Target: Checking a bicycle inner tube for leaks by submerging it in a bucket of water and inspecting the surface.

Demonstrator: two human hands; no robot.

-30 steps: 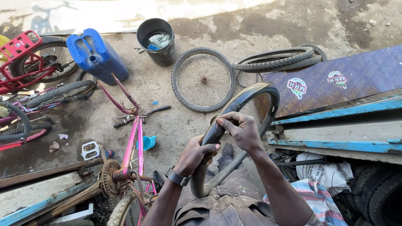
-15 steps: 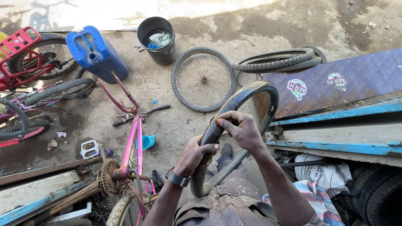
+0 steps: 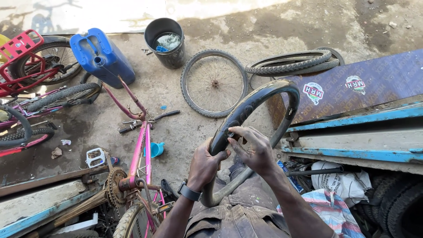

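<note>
I hold a black bicycle inner tube [image 3: 260, 99] upright as a loop in front of me, above my lap. My left hand [image 3: 205, 163], with a dark watch on its wrist, grips the tube's left side from below. My right hand [image 3: 253, 150] lies over the same stretch, its fingers pinching the rubber close to the left thumb. The tube's lower part runs down behind both hands to my grey trousers [image 3: 240, 211].
A pink bicycle frame [image 3: 141, 154] lies to my left. On the concrete ahead lie a spoked wheel [image 3: 214, 83] and loose tyres [image 3: 291, 63], a black bucket [image 3: 166, 37] and a blue jerrycan [image 3: 102, 56]. Blue-edged boards [image 3: 352, 136] and sacks stand at right.
The hands have stayed on the tube's left side. My right fingers have shifted slightly along the rubber, and the loop has tipped a little.
</note>
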